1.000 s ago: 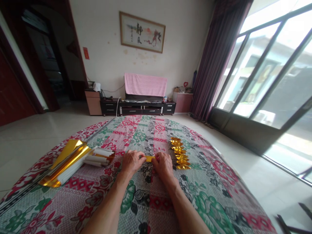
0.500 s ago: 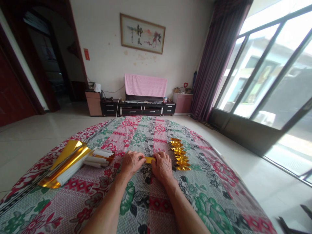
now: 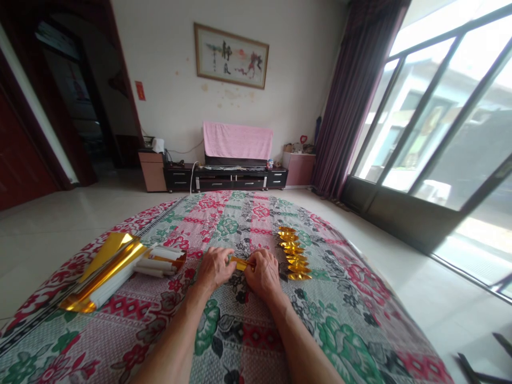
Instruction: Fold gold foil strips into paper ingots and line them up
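A small folded piece of gold foil paper (image 3: 240,263) spans the gap between my hands, just over the patterned tablecloth (image 3: 232,228). My left hand (image 3: 216,268) pinches its left end between thumb and fingers. The other end is gripped by my right hand (image 3: 262,271), whose curled fingers hide part of it. To the right of that hand, a column of folded gold paper pieces (image 3: 298,261) with pointed ends runs away from me. Gold foil sheets (image 3: 120,266), some curled and showing white undersides, lie to the left, with white rolled papers (image 3: 158,261) beside them.
The cloth covers a round table. Beyond it stand a low black TV cabinet (image 3: 240,184) and a screen under a pink cloth (image 3: 238,140). A purple curtain (image 3: 344,96) and glass doors are on the right. A dark doorway opens at left.
The gold paper between my hands now looks more tilted, its right end lower. My hands have shifted slightly left in view, along with the whole scene.
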The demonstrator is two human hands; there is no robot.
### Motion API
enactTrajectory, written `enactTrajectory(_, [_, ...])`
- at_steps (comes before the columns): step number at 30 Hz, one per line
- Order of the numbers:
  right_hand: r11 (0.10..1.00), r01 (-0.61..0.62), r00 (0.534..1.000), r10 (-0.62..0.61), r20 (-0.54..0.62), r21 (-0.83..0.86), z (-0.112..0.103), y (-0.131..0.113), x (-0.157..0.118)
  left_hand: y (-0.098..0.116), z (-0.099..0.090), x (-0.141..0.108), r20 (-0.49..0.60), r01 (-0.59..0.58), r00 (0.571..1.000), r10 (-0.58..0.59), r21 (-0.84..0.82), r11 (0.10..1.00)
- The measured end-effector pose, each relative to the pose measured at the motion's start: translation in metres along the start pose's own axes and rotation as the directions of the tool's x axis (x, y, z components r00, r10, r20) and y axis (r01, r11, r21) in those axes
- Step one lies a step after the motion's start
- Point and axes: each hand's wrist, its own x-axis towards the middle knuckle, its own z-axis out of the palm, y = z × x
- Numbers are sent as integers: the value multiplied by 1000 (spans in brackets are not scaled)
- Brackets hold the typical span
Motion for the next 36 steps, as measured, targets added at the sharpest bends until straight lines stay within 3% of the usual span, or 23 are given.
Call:
enactTrajectory(4, [997,10,999,-8,-34,82,0,2,4,-1,0,1,-3,18,1000,-19,-53,998])
enactTrajectory(8, [972,-36,999,44,-30,234,1,4,9,-3,0,2,-28,57,998,-64,-214,975])
enactTrajectory(18, [945,-81,991,109,-73,317,4,6,12,-3,-6,3,132,282,959,-253,-564,776])
enactTrajectory(25, [929,-25,996,54,-69,370,1,4,13,-6,-5,4,64,233,967,-245,-606,761])
enactTrajectory(31, [891,-18,996,56,-71,453,2,4,12,-5,-1,6,65,186,976,-210,-755,629])
enactTrajectory(36, [889,-43,992,92,-86,455,6,6,12,-2,-1,6,82,189,976,-200,-774,604])
